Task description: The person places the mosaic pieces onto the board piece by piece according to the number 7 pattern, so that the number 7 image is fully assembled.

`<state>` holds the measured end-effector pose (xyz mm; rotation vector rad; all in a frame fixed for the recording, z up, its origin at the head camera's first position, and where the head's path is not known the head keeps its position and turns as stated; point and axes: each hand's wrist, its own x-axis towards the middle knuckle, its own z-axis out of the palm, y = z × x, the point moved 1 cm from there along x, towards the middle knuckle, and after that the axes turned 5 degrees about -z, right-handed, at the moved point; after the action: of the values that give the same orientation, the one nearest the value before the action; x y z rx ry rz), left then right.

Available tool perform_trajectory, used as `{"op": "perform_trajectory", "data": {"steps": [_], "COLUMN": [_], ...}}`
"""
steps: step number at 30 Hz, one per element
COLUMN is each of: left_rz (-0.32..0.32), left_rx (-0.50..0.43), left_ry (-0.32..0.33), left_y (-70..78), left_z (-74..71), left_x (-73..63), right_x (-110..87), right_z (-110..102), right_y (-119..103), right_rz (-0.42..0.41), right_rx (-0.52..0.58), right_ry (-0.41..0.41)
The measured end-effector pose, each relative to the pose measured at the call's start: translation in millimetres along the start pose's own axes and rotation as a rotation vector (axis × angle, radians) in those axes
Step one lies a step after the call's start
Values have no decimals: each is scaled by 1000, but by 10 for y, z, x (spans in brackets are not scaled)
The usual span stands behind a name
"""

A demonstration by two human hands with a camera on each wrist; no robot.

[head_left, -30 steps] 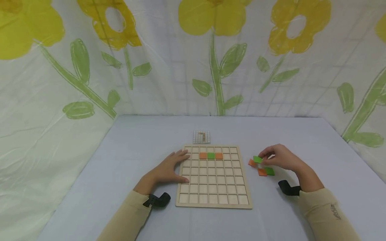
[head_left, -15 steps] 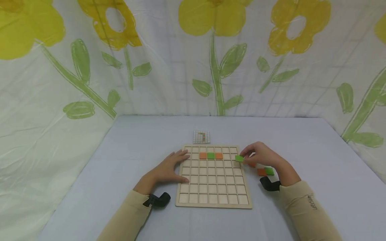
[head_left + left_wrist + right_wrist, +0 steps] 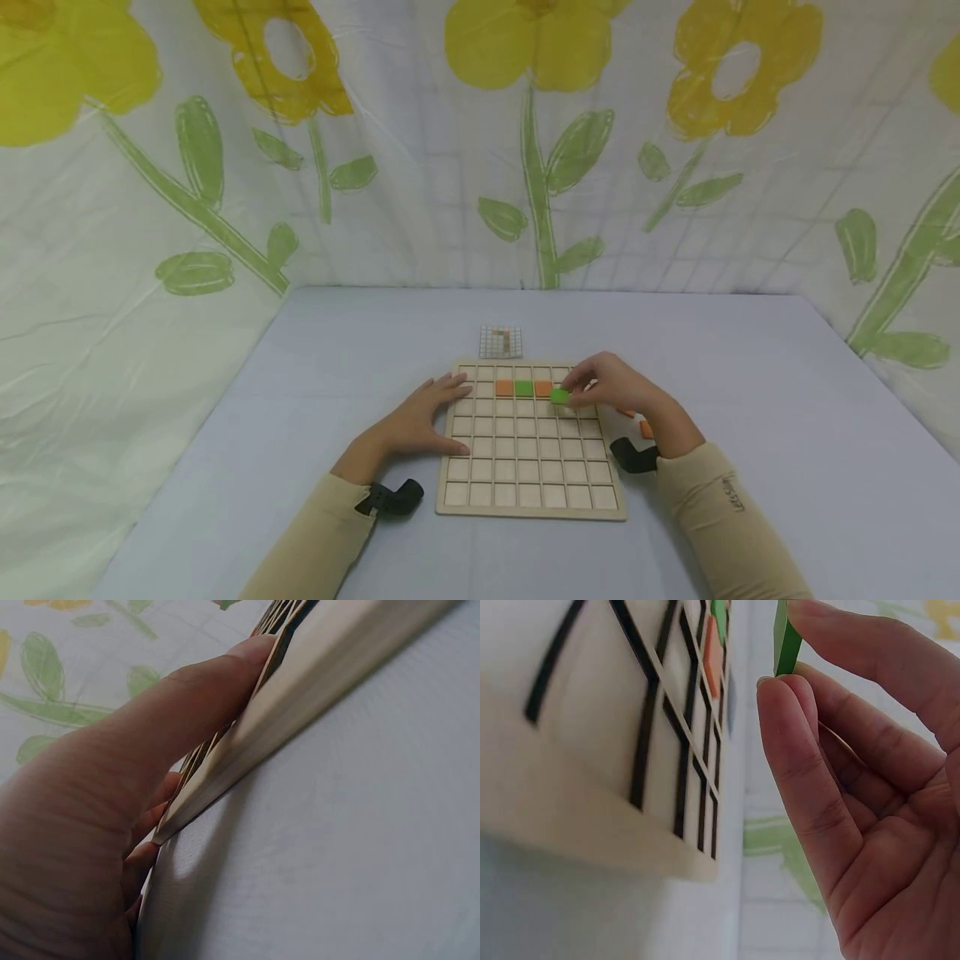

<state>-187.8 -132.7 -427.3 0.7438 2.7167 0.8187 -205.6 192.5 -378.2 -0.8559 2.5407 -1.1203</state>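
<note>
Right hand (image 3: 618, 387) pinches a green tile (image 3: 559, 397) between thumb and fingertips, raised over the wooden board (image 3: 532, 513), near the orange tile (image 3: 543, 389) at the row's right end. Left hand (image 3: 412, 423), thumb and fingers spread, rests on the board's left edge. The tile appears light, stiff, slightly slick and hardly fragile; opposite edges seem the soundest hold.

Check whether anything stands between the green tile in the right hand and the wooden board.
Nothing visible: the right hand pinches the green tile above the wooden board, with a clear gap in the right wrist view. The nearest orange tile sits to its left in the head view.
</note>
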Motion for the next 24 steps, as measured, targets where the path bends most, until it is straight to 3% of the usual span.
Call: {"op": "perform_trajectory", "data": {"steps": [10,24], "left_rz": [11,11], "left_rx": [4,0], "left_ry": [3,4], "left_y": [7,-5], "left_z": [5,8], "left_x": [13,12], "right_x": [123,151], "right_z": [125,230], "right_y": [-26,47], "right_rz": [-6,7], "right_rx": [-5,-14], "right_ry": [-30,-32]}}
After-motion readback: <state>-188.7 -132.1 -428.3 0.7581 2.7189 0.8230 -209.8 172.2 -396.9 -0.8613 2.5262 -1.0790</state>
